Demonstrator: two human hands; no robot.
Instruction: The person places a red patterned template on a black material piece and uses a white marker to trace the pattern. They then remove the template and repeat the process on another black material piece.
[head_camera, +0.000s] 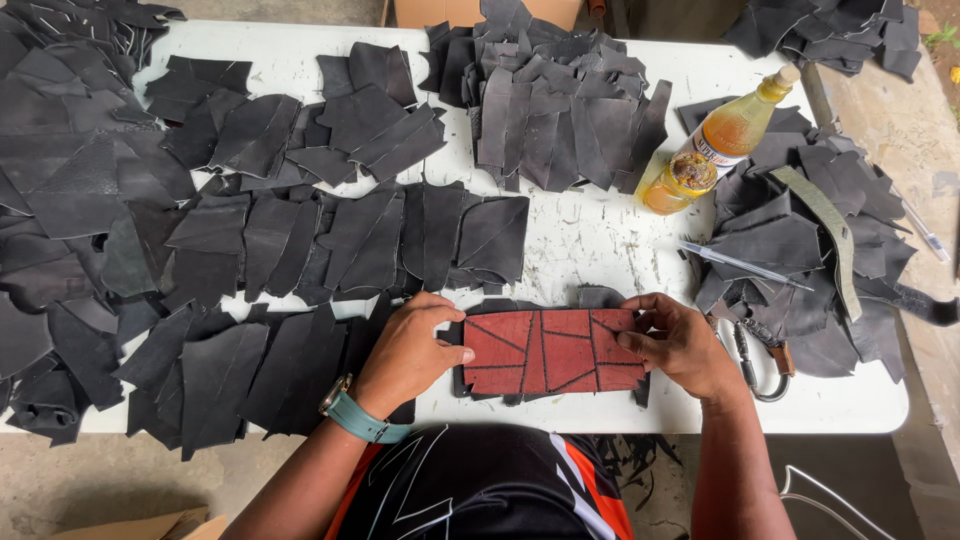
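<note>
At desk front edge, centre: red template, rectangular, scored with dark lines into angular panels, lying flat on black leather scraps that poke out along its top and bottom edges.

Left hand: resting on template's left end, thumb pressed to its surface, fingers curled over black scrap beside it. Teal watch on wrist. Not clamped, just pressing down.

Right hand: on template's right end, fingertips bent onto upper right corner, holding it flat. Whether anything pinched between fingers: cannot tell.

Hands apart, one at each end of template.

Left of hands: overlapping black leather pieces in rough rows, covering most of left half of desk. Far centre: tall stack of cut pieces. Right side: another heap with olive strap draped over it.

Near heap: amber bottle lying tilted, small round amber jar just beside it. Silver pen lying on heap's left edge. Scissors with dark loop handle just right of right hand, at desk edge. Second pen on far right, off the desk top.

Below: black and orange shirt, bare ground either side.
</note>
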